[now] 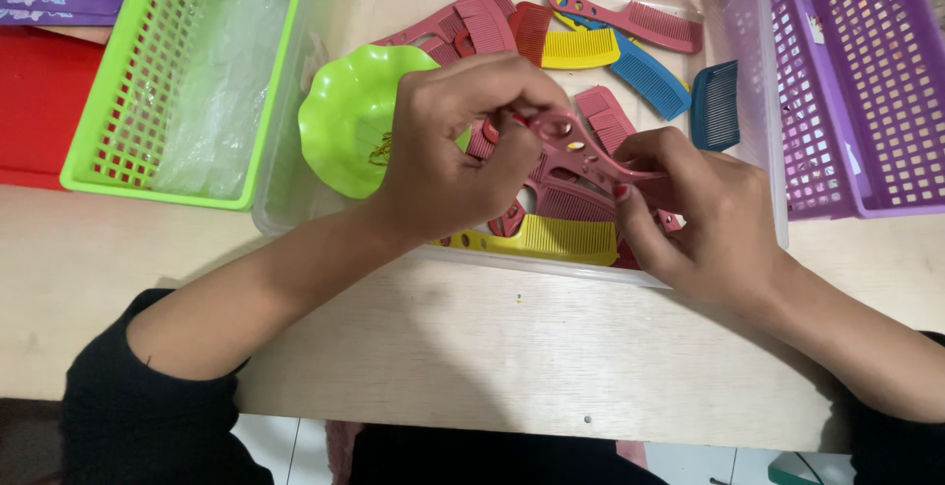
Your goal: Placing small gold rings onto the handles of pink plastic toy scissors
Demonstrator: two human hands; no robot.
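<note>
A: Wooden table point(512, 347) carries a clear tray point(340, 211) of combs, with a green basket point(177, 81) to its left and a purple basket point(866, 81) to its right.

B: Clutter in the tray?

A: Green scalloped dish point(349, 130), yellow comb point(581, 49), blue comb point(650, 76), more pink combs packed under the hands.

B: Held item?

A: Pink comb point(581, 155), holes in the handle, lying above the pile. Left hand point(453, 160) pinches the handle end, fingers closed on it. Right hand point(709, 219) clamps the toothed end, thumb on top.
</note>
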